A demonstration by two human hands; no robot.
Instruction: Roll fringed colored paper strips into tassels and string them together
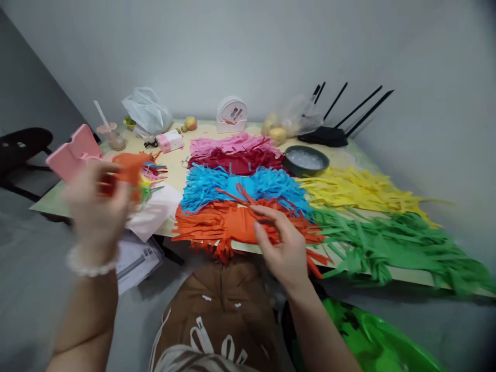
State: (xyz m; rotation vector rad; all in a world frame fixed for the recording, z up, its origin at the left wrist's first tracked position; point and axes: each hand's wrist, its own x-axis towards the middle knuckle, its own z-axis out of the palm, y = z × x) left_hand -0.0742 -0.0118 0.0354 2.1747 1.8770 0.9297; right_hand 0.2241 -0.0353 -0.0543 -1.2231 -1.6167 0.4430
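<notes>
**Right hand [284,250] at the orange fringed cloth [238,226]**

Beyond the table [176,166] at far left, a dark chair [25,143]. Then, on the tabletop, a pink stand [65,161], with a cup with a straw [112,137] behind. In front, the left hand [95,206], raised and badly blurred, with a white wristband [93,264] and bent fingers. At those fingers, an orange scrap [134,168]; too blurred to tell how far open, or whether gripping the scrap. Just right, coloured strips near a white sheet [157,211]; farther back, a white plastic bag [149,113] and a pink box [170,141].

In the middle, at the near edge and partly overhanging, the orange cloth; behind it in turn, blue [242,184], dark red [236,164] and pink fringed cloth [228,146]. Over the right part of the orange, the right hand, with thumb and forefinger slightly parted and thin orange strips at the fingertips; impossible to tell whether pinching any.

Farther right, a dark bowl [306,161], a black bag [325,136] with dark rods, yellow fringe [349,191] and, nearer, green fringe [406,245].
</notes>
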